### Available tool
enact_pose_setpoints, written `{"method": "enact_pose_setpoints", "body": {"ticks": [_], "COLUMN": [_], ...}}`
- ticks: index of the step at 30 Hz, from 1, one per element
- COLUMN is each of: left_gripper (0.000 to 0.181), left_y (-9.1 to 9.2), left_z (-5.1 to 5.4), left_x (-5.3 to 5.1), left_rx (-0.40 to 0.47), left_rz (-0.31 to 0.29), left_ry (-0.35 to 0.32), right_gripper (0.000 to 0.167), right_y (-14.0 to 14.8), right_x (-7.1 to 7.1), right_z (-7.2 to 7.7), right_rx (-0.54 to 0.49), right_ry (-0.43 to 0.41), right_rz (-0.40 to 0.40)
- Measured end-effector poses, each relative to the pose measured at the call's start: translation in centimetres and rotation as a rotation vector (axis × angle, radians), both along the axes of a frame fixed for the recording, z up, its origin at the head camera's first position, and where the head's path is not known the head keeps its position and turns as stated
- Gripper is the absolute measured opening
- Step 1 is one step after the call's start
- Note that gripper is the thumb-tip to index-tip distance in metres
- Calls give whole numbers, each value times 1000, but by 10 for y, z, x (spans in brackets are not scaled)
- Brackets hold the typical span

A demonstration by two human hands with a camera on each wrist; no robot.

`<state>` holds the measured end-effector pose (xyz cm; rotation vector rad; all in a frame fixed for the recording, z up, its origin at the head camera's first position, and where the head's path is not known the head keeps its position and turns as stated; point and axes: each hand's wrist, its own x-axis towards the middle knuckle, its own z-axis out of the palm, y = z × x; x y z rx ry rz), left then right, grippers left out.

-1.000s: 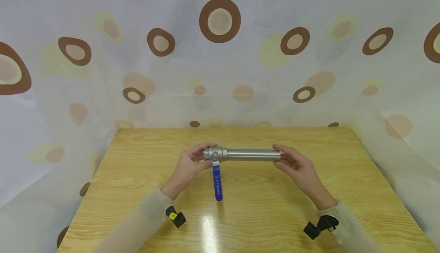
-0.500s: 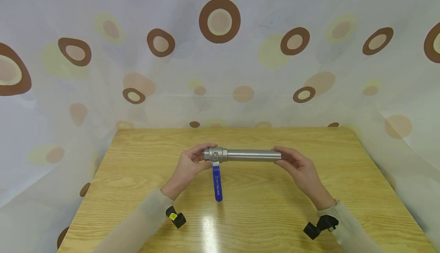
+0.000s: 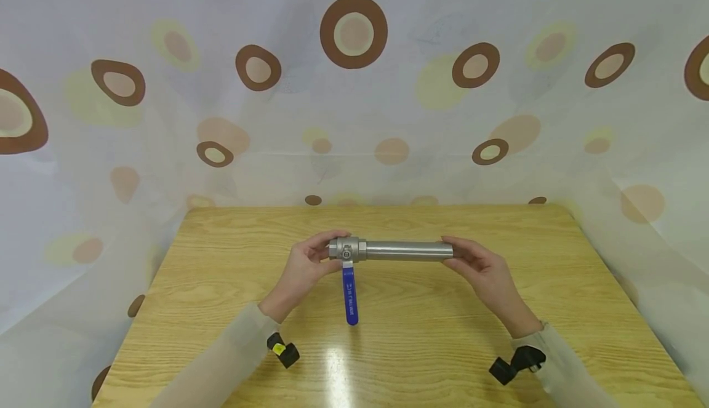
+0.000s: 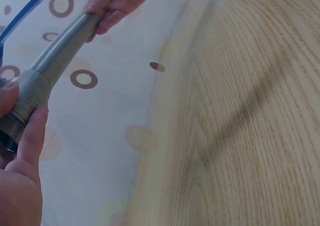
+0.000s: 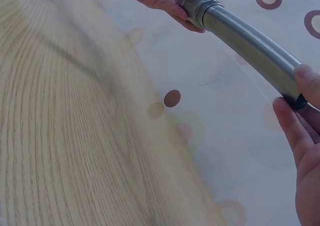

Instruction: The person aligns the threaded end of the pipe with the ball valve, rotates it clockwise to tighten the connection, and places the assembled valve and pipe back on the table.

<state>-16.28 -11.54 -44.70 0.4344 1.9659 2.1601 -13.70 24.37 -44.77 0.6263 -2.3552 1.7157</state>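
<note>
A steel ball valve (image 3: 347, 248) with a blue lever handle (image 3: 350, 296) is joined at its right end to a straight steel pipe (image 3: 407, 250). Thumb and fingers of my left hand (image 3: 301, 269) pinch the valve body at its left end. At the far right end of the pipe, my right hand (image 3: 484, 276) grips it between thumb and fingers. Valve and pipe lie level in line, held above the table, and the handle points toward me. In the left wrist view the open threaded end of the valve (image 4: 10, 133) shows beside the left fingers.
A wood-grain table (image 3: 421, 352) lies below the hands, with a light glare near its front. Behind it and at both sides hangs a white curtain (image 3: 354, 106) with brown and yellow circles. Small black cameras (image 3: 285, 351) sit at the wrists.
The right hand and the pipe's right end have shifted very slightly right and down since a second ago. The left hand and valve stay almost in place.
</note>
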Motion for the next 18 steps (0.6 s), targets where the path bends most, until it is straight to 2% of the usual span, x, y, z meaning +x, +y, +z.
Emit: {"method": "enact_pose_setpoints", "body": {"ticks": [5,11,18], "left_gripper": [51,51,51], "left_y": [0,1,1], "left_z": [0,0,1], "left_x": [1,1,0], "left_rx": [4,-2,-7], "left_rz": [-1,0,5], "left_ry": [0,-6,2], "right_gripper": [46,45,49], "right_y": [-1,-1,-1], "right_x": [-1,-1,-2], "right_z": [0,0,1], "right_rx": [-50,-20,-56], "right_ry": [-20,-14,-24], "right_rz": [62,9,40]}}
